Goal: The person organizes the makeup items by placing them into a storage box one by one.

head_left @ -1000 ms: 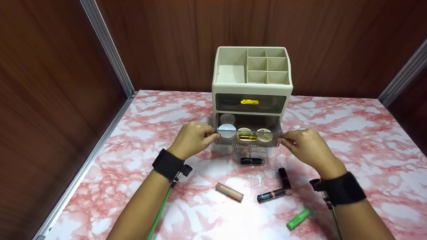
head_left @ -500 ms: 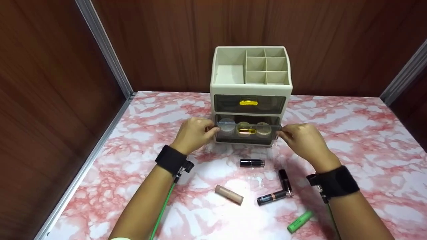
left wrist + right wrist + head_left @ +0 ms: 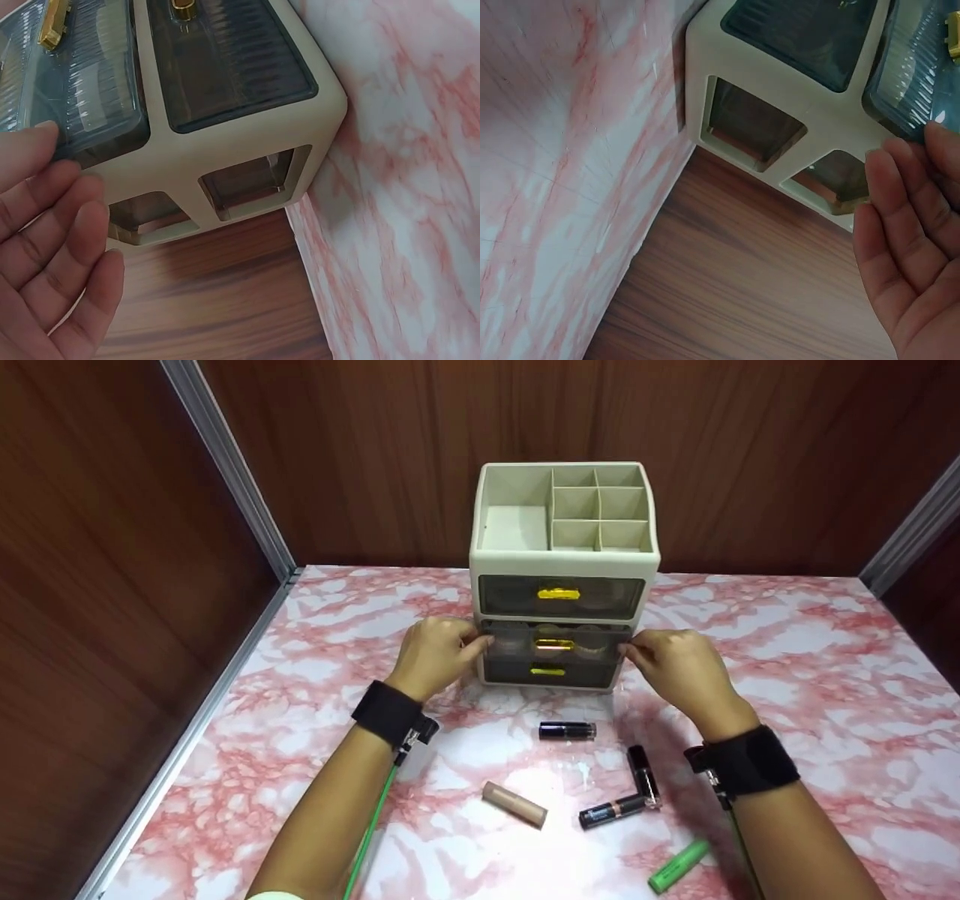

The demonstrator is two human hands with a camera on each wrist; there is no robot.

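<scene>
A cream organizer point(image 3: 565, 557) with tinted drawers stands at the back of the table. Its middle drawer point(image 3: 517, 649) juts out slightly, with round containers dimly visible through the front. My left hand point(image 3: 436, 658) pinches that drawer's left edge, thumb on the front and fingers along the side. At the opposite edge, my right hand point(image 3: 679, 671) pinches the drawer in the same way. Both wrist views show the drawer's corner standing a little proud of the frame, beside the left thumb point(image 3: 30, 154) and the right thumb point(image 3: 941, 146).
Before the organizer lie a black lipstick tube point(image 3: 567, 730), a tan tube point(image 3: 514, 804), two more dark tubes point(image 3: 643, 776) and a green tube point(image 3: 679, 867). The organizer's divided top tray point(image 3: 517, 526) is uncovered. Wood-pattern panels point(image 3: 375, 457) border the marbled table.
Both hands have pushed the middle drawer back into the organizer, from well pulled out to nearly flush. The lowest drawer's front and yellow handle have come into view beneath it.
</scene>
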